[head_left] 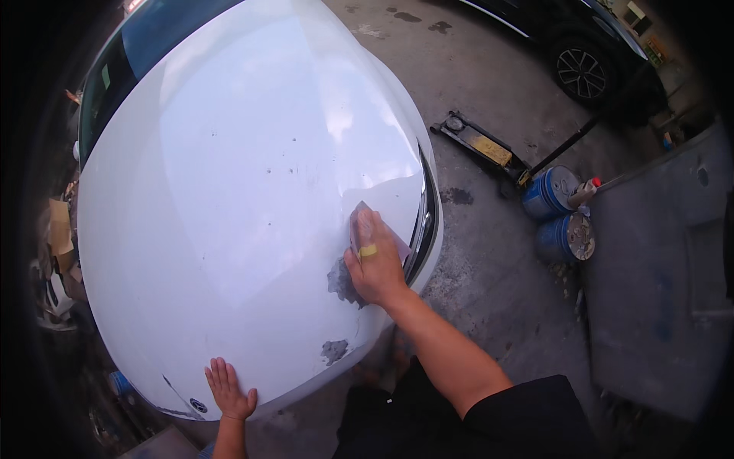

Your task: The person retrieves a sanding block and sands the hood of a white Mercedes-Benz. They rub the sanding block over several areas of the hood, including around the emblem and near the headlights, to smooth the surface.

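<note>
jack (483,145) right of hood (229,191) | drums (558,214) right of jack

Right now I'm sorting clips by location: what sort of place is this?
Probably a car body repair yard. A white car hood shows sanded grey patches, the right hand presses an abrasive sheet on it, and a floor jack lies on stained concrete.

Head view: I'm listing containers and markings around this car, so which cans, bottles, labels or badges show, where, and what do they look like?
Two blue cans: round metal drums lying on the concrete, right of the car.
Bottle: pale, red cap, resting on the upper can.
Round badge: small, dark, at the hood's front edge beside the left hand.
</note>
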### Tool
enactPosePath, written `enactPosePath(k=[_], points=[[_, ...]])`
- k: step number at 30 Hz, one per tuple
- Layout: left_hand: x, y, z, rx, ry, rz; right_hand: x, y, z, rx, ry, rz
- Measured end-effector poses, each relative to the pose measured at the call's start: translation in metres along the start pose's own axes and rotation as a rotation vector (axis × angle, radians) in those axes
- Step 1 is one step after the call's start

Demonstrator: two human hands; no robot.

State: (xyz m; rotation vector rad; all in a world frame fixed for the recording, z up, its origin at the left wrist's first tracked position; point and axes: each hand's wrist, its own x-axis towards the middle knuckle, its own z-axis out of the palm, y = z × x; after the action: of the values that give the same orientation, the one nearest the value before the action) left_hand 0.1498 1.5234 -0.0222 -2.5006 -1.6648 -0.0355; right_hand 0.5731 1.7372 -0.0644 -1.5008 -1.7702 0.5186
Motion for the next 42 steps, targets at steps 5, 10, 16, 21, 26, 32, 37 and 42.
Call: enactPosePath(k=[5, 10, 16, 21, 26, 32, 37, 42], points=[[0.0, 0.002, -0.001, 0.001, -0.009, -0.01, 0.0, 0.006, -0.008, -0.06, -0.001, 0.072], [-0.001, 0.002, 0.002, -0.002, -0.018, -0.004, 0.017, 0.01, -0.013, -0.05, -0.026, 0.138], [-0.001, 0.003, 0.0, 0.016, -0.018, -0.011, -0.012, 0.013, -0.018, 0.009, 0.003, 0.131], [0.001, 0.003, -0.001, 0.004, -0.012, -0.004, 0.023, 0.018, -0.023, -0.061, -0.016, 0.175], [0.0, 0.004, -0.005, -0.004, -0.006, -0.01, -0.046, 0.017, -0.016, -0.016, -0.018, 0.158], [0.005, 0.005, -0.001, -0.013, 0.012, -0.003, 0.007, 0.033, -0.022, -0.113, 0.015, 0.17], [0.003, 0.008, -0.005, 0.006, 0.008, -0.018, -0.068, 0.022, -0.011, -0.007, 0.064, 0.104], [0.007, 0.009, -0.002, -0.007, 0.025, -0.015, 0.038, 0.034, -0.029, -0.169, 0.075, 0.181]])
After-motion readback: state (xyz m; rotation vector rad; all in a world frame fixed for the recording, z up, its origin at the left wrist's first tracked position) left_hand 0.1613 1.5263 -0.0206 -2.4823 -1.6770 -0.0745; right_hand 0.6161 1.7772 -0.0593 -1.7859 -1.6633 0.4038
